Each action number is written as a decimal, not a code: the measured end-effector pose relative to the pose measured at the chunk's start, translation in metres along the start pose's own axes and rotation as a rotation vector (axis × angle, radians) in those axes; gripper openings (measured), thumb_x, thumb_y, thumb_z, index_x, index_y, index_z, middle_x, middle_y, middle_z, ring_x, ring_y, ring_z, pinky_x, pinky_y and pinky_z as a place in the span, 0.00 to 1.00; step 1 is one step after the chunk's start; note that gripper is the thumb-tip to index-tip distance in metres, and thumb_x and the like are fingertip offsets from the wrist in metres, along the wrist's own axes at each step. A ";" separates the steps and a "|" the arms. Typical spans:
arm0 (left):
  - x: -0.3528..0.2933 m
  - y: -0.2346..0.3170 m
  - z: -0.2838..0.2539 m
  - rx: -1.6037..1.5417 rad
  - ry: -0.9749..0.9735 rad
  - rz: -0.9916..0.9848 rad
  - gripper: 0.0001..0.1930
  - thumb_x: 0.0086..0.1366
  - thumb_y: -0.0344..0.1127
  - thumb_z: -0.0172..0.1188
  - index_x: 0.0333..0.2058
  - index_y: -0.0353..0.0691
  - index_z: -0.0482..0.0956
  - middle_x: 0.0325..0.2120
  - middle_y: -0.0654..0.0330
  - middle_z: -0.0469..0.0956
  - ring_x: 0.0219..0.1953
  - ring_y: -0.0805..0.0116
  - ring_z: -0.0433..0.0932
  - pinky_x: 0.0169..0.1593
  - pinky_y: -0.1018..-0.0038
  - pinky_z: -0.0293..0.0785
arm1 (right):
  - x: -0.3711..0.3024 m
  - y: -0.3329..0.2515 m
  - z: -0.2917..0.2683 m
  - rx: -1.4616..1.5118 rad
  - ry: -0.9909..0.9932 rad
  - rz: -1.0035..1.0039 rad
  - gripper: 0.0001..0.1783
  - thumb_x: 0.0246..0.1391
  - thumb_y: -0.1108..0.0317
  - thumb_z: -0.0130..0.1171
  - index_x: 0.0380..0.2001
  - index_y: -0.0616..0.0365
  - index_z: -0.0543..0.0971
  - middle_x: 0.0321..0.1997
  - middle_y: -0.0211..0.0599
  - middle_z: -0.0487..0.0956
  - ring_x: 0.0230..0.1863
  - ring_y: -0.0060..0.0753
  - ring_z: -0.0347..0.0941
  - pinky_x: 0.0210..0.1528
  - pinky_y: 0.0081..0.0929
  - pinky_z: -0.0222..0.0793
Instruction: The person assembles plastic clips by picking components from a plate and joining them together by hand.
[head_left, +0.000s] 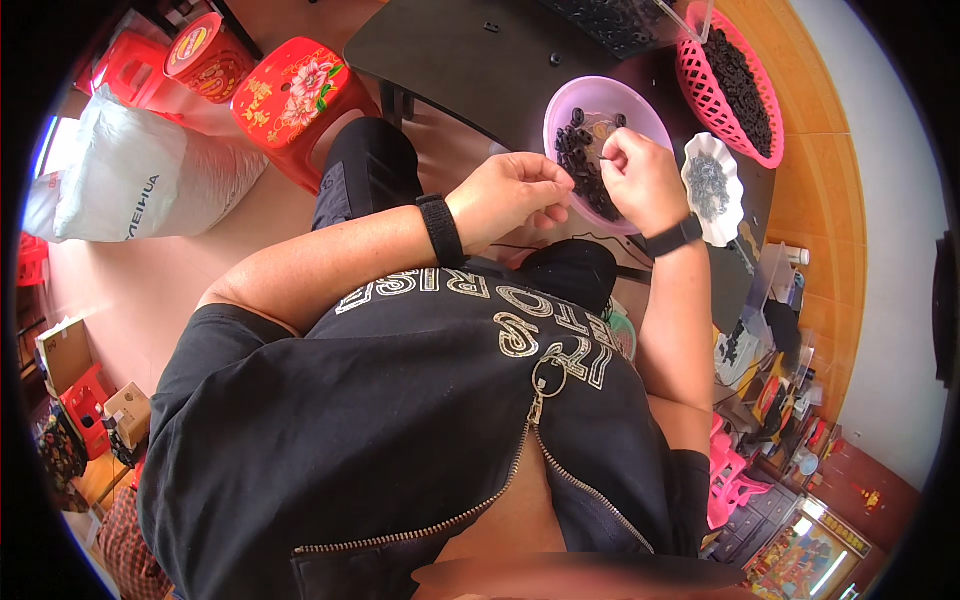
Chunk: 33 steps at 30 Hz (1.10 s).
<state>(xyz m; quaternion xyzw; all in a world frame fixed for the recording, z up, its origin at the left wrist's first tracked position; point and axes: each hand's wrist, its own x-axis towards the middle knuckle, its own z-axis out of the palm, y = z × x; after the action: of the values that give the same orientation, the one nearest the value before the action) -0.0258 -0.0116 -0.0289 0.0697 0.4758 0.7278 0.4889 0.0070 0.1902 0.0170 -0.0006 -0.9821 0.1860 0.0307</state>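
Observation:
My left hand is closed with thumb and fingers pinched together, just left of a light pink bowl. Whatever its fingertips hold, if anything, is too small to make out. Over the right side of that bowl, my right hand has its fingers curled into a pinch. A tiny dark bit shows at its fingertips, but its kind is unclear. Small black ring-like parts lie loose in the bowl. Close to my right wrist stands a white scalloped dish of small clear or silvery pieces.
A pink lattice basket full of black parts stands at the far right of the dark table. Behind the bowl sits a clear bin with black pieces. To the left are a red flowered stool and a white sack.

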 end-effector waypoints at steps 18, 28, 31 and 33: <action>-0.001 -0.003 0.024 0.257 0.011 0.148 0.08 0.64 0.34 0.61 0.38 0.35 0.80 0.26 0.67 0.78 0.26 0.83 0.72 0.31 0.85 0.71 | -0.069 -0.046 0.002 0.008 0.269 -0.130 0.08 0.45 0.82 0.59 0.30 0.61 0.74 0.28 0.41 0.75 0.26 0.42 0.74 0.28 0.30 0.71; -0.003 -0.001 0.037 0.284 -0.037 0.109 0.08 0.65 0.33 0.59 0.38 0.35 0.77 0.26 0.64 0.79 0.26 0.82 0.73 0.32 0.85 0.72 | -0.091 -0.017 0.000 0.920 0.268 0.194 0.07 0.54 0.80 0.57 0.37 0.64 0.78 0.30 0.24 0.76 0.27 0.10 0.67 0.31 0.12 0.65; -0.003 -0.003 0.038 0.288 -0.042 0.088 0.07 0.65 0.33 0.58 0.38 0.36 0.77 0.26 0.65 0.79 0.26 0.82 0.74 0.32 0.86 0.72 | -0.095 -0.017 -0.001 0.925 0.247 0.224 0.05 0.55 0.79 0.57 0.36 0.64 0.78 0.29 0.23 0.76 0.26 0.10 0.66 0.31 0.11 0.64; -0.003 -0.006 0.037 0.240 -0.074 0.009 0.07 0.64 0.32 0.58 0.37 0.36 0.76 0.26 0.65 0.78 0.27 0.82 0.74 0.32 0.86 0.72 | -0.097 -0.015 0.000 0.915 0.245 0.235 0.04 0.55 0.78 0.57 0.35 0.64 0.79 0.27 0.23 0.76 0.26 0.10 0.66 0.31 0.11 0.63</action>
<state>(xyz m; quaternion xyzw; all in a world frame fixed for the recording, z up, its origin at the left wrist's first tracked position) 0.0004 0.0100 -0.0126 0.1567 0.5409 0.6647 0.4910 0.1035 0.1753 0.0162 -0.1198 -0.7820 0.5993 0.1222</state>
